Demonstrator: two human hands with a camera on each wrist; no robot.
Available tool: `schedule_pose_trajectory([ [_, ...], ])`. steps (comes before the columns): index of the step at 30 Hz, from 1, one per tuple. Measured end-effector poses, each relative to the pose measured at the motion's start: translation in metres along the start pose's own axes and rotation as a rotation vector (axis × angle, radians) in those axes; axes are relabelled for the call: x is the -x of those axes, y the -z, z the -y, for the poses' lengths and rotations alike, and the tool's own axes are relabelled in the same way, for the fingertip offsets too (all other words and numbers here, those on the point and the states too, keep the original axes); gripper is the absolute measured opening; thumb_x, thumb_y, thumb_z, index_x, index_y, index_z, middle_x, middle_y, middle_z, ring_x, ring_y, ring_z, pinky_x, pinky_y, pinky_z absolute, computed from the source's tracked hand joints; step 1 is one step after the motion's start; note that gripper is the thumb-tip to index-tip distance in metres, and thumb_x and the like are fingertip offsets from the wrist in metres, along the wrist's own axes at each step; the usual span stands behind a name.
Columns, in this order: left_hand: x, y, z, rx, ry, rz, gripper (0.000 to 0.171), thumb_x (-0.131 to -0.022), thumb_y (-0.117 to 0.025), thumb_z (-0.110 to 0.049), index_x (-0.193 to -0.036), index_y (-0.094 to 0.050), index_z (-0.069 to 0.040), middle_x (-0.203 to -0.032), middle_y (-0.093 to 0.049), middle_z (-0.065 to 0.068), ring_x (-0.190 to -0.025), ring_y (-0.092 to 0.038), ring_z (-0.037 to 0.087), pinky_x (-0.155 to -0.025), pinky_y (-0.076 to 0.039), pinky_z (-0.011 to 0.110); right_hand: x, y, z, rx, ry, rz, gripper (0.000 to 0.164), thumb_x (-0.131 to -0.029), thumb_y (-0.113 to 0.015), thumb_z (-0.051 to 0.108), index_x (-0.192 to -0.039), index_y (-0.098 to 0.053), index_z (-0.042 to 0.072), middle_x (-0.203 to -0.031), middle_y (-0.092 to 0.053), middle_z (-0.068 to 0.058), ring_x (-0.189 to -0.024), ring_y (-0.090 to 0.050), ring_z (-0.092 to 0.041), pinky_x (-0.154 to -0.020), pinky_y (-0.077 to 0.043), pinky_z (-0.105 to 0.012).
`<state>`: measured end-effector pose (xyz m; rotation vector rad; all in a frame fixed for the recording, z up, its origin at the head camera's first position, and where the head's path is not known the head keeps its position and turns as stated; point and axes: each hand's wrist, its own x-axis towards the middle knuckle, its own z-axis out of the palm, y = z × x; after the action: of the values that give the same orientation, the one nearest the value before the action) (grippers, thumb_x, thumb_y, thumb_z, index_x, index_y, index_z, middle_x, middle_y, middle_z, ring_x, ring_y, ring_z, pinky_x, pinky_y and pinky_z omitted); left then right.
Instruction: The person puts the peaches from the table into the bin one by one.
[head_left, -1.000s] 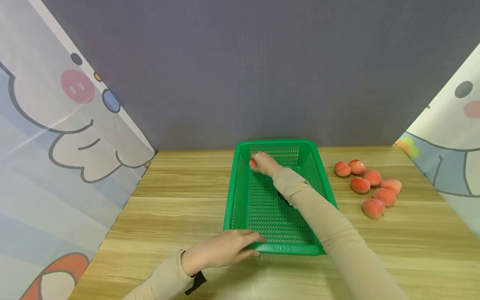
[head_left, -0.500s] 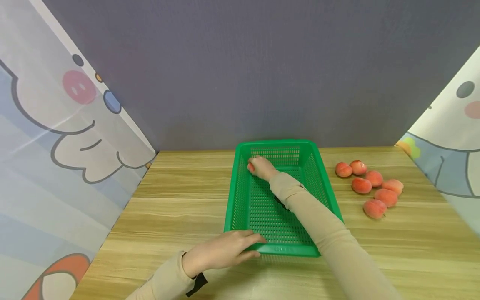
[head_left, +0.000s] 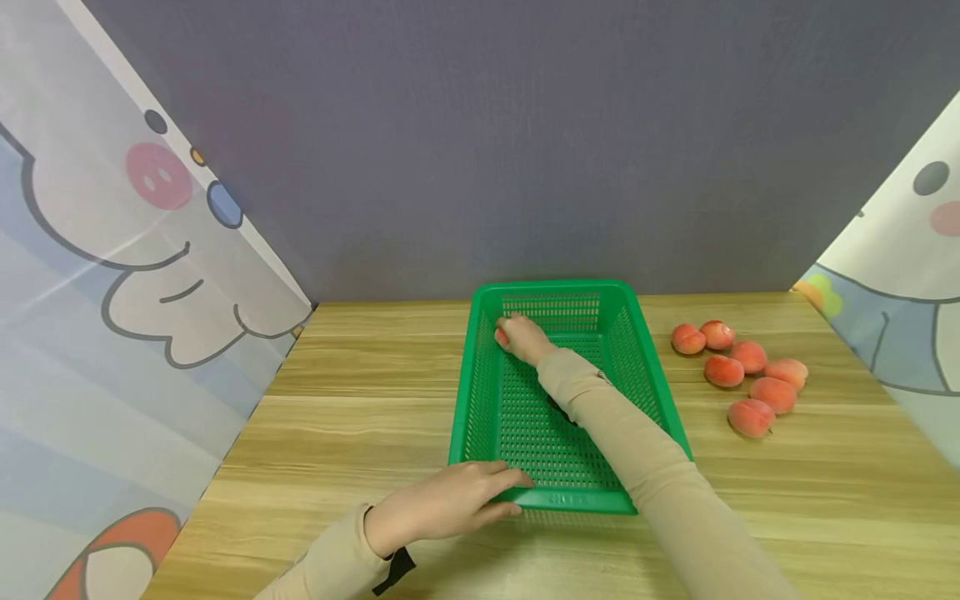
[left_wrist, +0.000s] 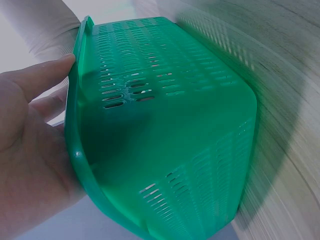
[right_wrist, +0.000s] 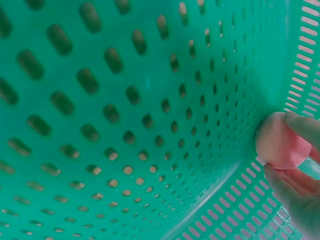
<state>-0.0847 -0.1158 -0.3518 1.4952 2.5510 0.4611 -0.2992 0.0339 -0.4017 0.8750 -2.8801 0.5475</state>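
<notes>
A green plastic basket point(head_left: 577, 500) with slotted sides stands on the wooden table. At its near left corner my left hand point(head_left: 450, 500) grips the rim, fingers over the top and thumb along the outside. In the left wrist view the thumb tip point(left_wrist: 65, 61) lies against the rim. My right hand point(head_left: 525, 337) reaches inside to the far left corner and holds a peach point(head_left: 502, 337) there. From the right wrist view, the peach point(right_wrist: 281, 141) sits between thumb and fingers, low in the corner by the slotted walls.
Several red peaches point(head_left: 750, 357) lie in a loose cluster on the table point(head_left: 360, 417), right of the basket. A grey panel point(head_left: 555, 150) rises behind the table. Cartoon-printed sheets point(head_left: 82, 350) border both sides.
My right hand has moved slightly left and lower into the basket's far left corner with the peach. The left hand stays at the rim.
</notes>
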Motion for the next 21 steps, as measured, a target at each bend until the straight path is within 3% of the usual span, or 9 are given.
schedule_pose_trajectory([
  [9,0.0,0.001,-0.002,0.01,0.023,0.01,0.028,-0.092,-0.047,-0.028,-0.116,-0.051,-0.014,-0.105,-0.059,-0.001,-0.093,-0.056,0.007,-0.077,-0.044,0.017,0.0016,-0.0001,0.0007,0.027,0.0,0.014,0.03,-0.081,-0.061,0.002,-0.109,-0.056,-0.003,-0.109,-0.057,-0.022,-0.109,-0.048,-0.037,-0.09,-0.041,-0.041],
  [21,0.0008,0.0005,-0.0006,0.017,0.021,0.006,0.028,-0.092,-0.048,-0.027,-0.116,-0.052,-0.014,-0.105,-0.059,-0.001,-0.094,-0.056,0.007,-0.078,-0.044,0.018,-0.0015,0.001,0.002,0.077,-0.041,0.093,0.029,-0.08,-0.064,0.006,-0.106,-0.054,-0.003,-0.116,-0.049,-0.027,-0.107,-0.048,-0.038,-0.086,-0.043,-0.041],
])
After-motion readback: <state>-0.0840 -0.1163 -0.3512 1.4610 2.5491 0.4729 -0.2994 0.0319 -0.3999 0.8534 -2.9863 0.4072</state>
